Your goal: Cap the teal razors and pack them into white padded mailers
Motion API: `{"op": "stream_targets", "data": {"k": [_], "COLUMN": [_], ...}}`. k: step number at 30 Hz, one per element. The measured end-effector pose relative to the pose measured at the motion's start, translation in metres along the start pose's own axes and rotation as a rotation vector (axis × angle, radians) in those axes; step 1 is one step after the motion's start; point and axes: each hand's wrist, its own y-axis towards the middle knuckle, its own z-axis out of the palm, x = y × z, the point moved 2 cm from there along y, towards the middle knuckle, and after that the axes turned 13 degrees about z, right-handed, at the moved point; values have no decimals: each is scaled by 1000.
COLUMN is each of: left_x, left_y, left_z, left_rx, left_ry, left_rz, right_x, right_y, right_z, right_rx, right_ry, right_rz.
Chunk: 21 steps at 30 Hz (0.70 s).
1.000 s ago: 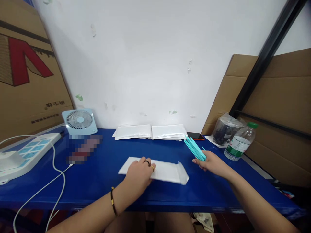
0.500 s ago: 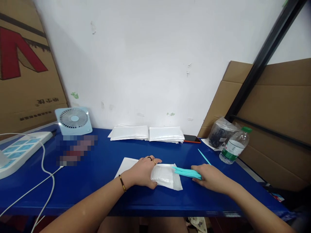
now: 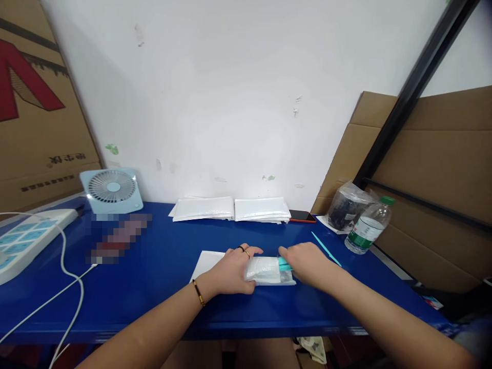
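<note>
Blue table is backed by white wall, upper frame; at lower centre, white mailer is finger-clamped by left hand, teal sticks by right hand.

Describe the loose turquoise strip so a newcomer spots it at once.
On the blue table, find the green-capped bottle at the right. Between that bottle and the person's right hand lies a thin turquoise strip, slanting across the table. It lies alone; the other turquoise strips are bunched in the right hand, at the mouth of a white pouch.
</note>
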Motion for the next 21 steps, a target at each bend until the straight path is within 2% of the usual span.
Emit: {"op": "stream_targets", "data": {"k": [3, 5, 9, 10, 12, 15, 17, 20, 21], "left_x": [3, 5, 6, 6, 5, 7, 13, 24, 26], "left_y": [-1, -2, -3, -3, -5, -21, -40, -75, -83], "left_z": [8, 12, 15, 14, 10, -3, -14, -22, -21], "left_rx": [39, 60, 48, 42, 41, 7, -143, -505, -577], "left_ry": [50, 76, 83, 81, 77, 42, -19, -198, -287], "left_rz": [-17, -35, -58, -57, -37, -41, -168, -454, -537], "right_x": [17, 18, -2, -8, -16, -15, -8, 7, 12], "right_y": [13, 17, 12, 8, -1, -13, -17, -19, -18], "right_z": [0, 3, 15, 20, 32, 55, 67, 73, 71], "right_rx": [17, 59, 135, 149, 136, -32, -114, -166, -174], "right_ry": [105, 266, 829, 998, 1363, 1886, 2060, 2144, 2165], "right_rz": [-40, -104, -196, -174, -38, 285, 420, 536, 559]}}
